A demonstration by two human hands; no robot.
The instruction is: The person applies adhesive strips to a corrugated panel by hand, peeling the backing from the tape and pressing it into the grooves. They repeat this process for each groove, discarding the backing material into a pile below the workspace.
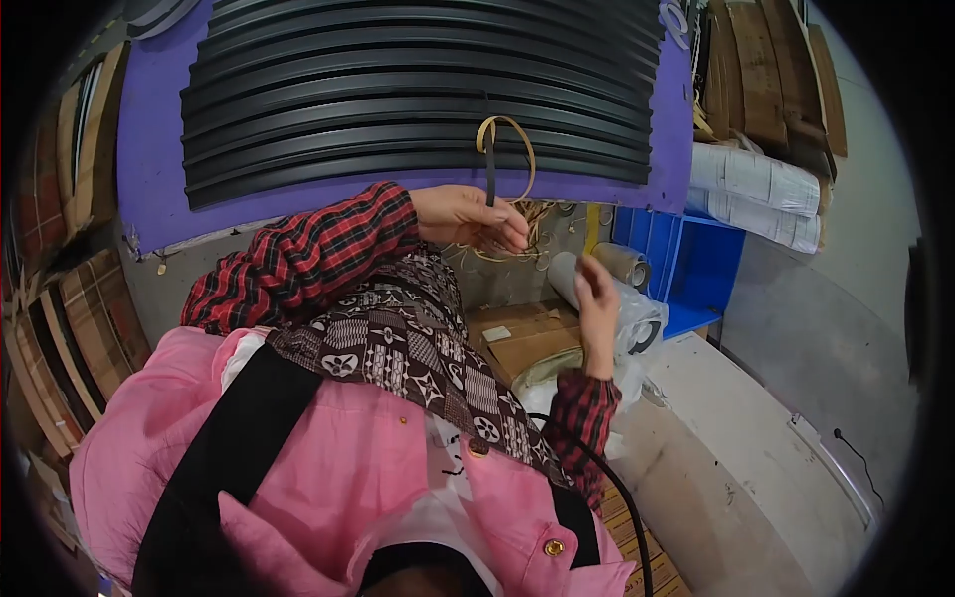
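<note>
My left hand [473, 217] is at the near edge of the purple table, its thumb and fingers pinched on a narrow black strip [490, 171]. The strip runs up over the table, and a thin tan strip [531, 149] curls in a loop beside it. Under the loop, several long black ribbed profiles [418, 104] lie side by side. My right hand [595, 298] is lower and to the right, raised off the table with its fingers apart and nothing visible in them. Near it are a clear plastic bag [642, 316] and a roll of film [565, 276].
The purple table [149, 164] spans the top of the view. Tan strips [507, 244] hang in a tangle below its edge. A blue bin [701, 264] stands at right, below wrapped white bundles [756, 189]. Cardboard [532, 338] lies low in the middle; cartons [95, 308] stand at left.
</note>
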